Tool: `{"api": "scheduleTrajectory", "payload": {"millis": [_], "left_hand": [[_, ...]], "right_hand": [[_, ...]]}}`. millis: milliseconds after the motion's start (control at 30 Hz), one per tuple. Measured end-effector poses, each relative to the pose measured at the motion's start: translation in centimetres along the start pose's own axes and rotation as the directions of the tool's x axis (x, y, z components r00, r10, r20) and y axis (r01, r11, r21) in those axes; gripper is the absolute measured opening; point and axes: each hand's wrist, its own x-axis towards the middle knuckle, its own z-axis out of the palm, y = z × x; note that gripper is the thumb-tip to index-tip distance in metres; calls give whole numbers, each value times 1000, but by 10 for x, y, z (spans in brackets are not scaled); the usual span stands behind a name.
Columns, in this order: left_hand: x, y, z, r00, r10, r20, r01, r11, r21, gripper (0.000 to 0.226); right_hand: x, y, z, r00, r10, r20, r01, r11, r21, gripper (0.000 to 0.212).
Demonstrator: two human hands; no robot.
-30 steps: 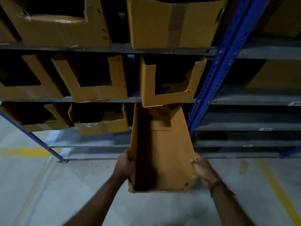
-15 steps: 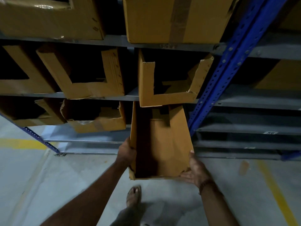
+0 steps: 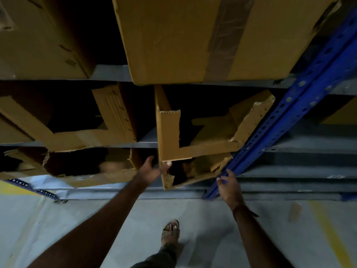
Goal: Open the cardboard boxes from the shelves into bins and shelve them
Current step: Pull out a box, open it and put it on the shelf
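A cut-open cardboard bin (image 3: 190,176) lies mostly inside the lower shelf, beneath another cut bin (image 3: 195,149) on the shelf above. Its front left corner sticks out over the shelf edge. My left hand (image 3: 152,169) is at that bin's upper left corner, thumb on the cardboard edge, fingers spread. My right hand (image 3: 229,187) is off the bin, fingers apart, touching the blue upright post (image 3: 274,124) just right of it.
More cut bins sit at left: one on the middle shelf (image 3: 90,136) and one on the lower shelf (image 3: 87,173). A taped closed box (image 3: 193,39) overhangs the top shelf. Grey shelves (image 3: 301,171) at right. My sandalled foot (image 3: 171,231) stands on the concrete floor.
The bin I held in both hands has been pushed forward into the lower shelf. My right hand came off it and went to the blue post. I stepped closer.
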Motion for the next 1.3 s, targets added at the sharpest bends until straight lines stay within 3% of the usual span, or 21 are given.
{"api": "scheduleTrajectory", "payload": {"millis": [133,300,467,533,633,767,867,967,1100,1300], "left_hand": [[10,-3,15,1000,13,20,-15,997,82,125],[0,-9,22,1000,-1,-29,4,992,123,127],[-39,-1,20,999,17,-43,-16,1000,6,130],[-61,6,16,996,51,-68,-53,998,-37,111],[-101,21,3,968,160,-195,-159,987,17,41],[-176,64,-27,900,248,-358,-294,952,-79,13],[-234,105,-68,798,359,-485,-469,874,-125,6],[-292,141,-125,623,499,-602,-640,768,-25,31],[-371,170,-208,415,582,-700,-764,640,80,30],[-458,174,-329,186,606,-773,-820,530,217,30]], "right_hand": [[9,-6,7,1000,-6,10,6,1000,-23,44],[0,-12,11,997,-49,62,49,999,-2,34],[-26,-29,9,981,-140,131,139,990,18,21],[-46,-44,4,965,-217,150,219,976,6,15],[-87,-76,-6,920,-340,194,344,939,13,13],[-157,-147,-28,790,-567,233,579,815,22,22],[-219,-211,-42,660,-725,199,724,684,88,21],[-291,-277,-50,481,-862,158,848,504,165,16],[-385,-349,-53,258,-965,41,947,261,189,16],[-488,-426,-15,144,-990,8,966,142,215,15]]}}
